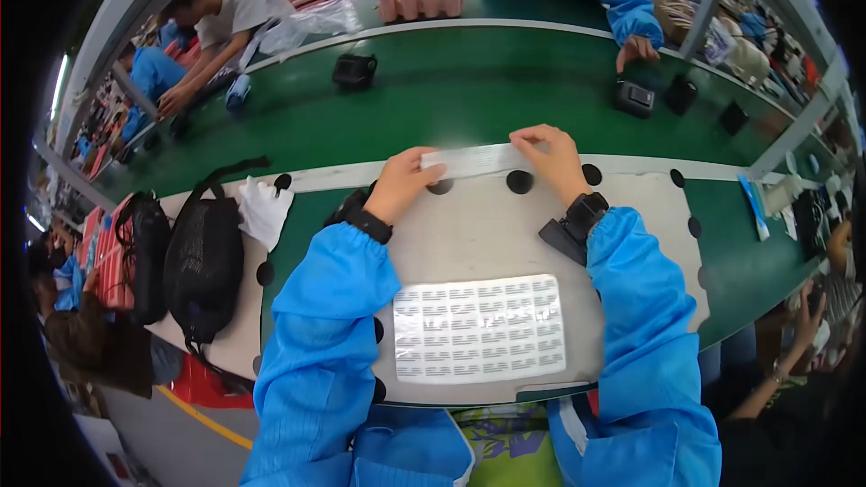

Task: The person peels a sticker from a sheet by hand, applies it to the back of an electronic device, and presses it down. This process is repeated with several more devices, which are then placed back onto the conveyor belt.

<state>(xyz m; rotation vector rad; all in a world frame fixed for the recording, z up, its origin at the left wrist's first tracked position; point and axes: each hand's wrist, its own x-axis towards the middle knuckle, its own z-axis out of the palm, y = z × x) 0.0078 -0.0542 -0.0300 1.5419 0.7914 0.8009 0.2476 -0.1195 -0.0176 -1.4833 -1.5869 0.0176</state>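
Between my two hands, over the far edge of the beige mat, stretches a pale, narrow strip with faint print, slightly blurred. My left hand pinches its left end between thumb and fingers. At the right end, my right hand is closed with thumb and forefinger on the strip. Closer to me, a sheet of labels lies flat on the mat, with small printed labels in rows and a glossy surface. Black bands circle both my wrists, and a dark flat piece sits by the right one.
Beyond the mat runs a green conveyor belt carrying a black boxy item and a dark device near a co-worker's hand. A black mesh bag and white crumpled plastic lie at left. Metal posts frame both sides.
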